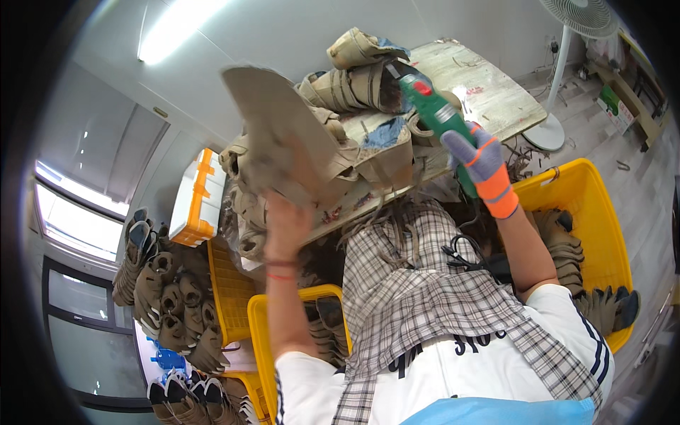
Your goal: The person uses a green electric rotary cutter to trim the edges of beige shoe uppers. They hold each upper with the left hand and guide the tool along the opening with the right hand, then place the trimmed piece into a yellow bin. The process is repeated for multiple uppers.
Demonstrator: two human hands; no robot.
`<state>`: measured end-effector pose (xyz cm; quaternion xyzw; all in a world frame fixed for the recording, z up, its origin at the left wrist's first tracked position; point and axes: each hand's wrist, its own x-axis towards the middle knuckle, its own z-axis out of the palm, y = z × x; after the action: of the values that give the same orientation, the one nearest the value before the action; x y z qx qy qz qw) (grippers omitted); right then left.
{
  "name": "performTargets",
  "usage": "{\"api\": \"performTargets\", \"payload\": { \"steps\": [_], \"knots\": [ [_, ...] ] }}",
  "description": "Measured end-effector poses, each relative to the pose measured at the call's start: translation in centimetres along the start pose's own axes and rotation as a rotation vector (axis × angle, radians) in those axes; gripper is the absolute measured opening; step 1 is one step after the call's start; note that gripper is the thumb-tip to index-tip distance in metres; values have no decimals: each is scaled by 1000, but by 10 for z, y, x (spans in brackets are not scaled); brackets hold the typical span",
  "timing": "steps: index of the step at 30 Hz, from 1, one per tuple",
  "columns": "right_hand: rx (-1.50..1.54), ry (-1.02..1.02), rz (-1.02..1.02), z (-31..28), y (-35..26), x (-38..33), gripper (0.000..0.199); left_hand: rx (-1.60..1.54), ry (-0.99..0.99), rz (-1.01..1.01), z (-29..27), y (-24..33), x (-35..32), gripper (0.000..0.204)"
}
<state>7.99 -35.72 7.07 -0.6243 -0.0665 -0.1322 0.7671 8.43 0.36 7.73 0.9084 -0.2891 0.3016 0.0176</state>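
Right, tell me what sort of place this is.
Probably a small shoe-making or shoe-finishing workshop. Tan shoe uppers are piled on a worn worktable, yellow crates hold more shoes, and the right hand, gloved, grips a green power tool while the left hand holds up a shoe sole.

Pale walls, ceiling strip light (170, 28), window (71, 219), standing fan (567, 42), grey floor (637, 184).

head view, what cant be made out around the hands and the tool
- Head view: the tip of the green power tool is hidden among the piled beige shoe parts.
- The beige sole piece is motion-blurred; the left hand under it shows no clear fingers.
- The right hand wears a glove, so its grip is only partly readable.
- The yellow crate is partly covered by the arm and plaid apron.
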Motion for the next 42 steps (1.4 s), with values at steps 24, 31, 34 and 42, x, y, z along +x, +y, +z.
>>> {"api": "performTargets", "payload": {
  "steps": [24, 31, 34, 42],
  "knots": [
    [-93, 310, 181, -102, 80, 33, 32, -1800, 306, -1201, 224, -159, 335, 63],
    [-227, 320, 278, -122, 98, 33, 40, -1574, 92, -1089, 281, -150, 372, 65],
    [-212, 312, 314, -120, 104, 37, 37, -1616, 90, -1091, 285, -136, 366, 51],
    [-113, 296, 283, -102, 91, 23, 26, -1426, 476, -815, 212, -84, 294, 26]
  ]
}}
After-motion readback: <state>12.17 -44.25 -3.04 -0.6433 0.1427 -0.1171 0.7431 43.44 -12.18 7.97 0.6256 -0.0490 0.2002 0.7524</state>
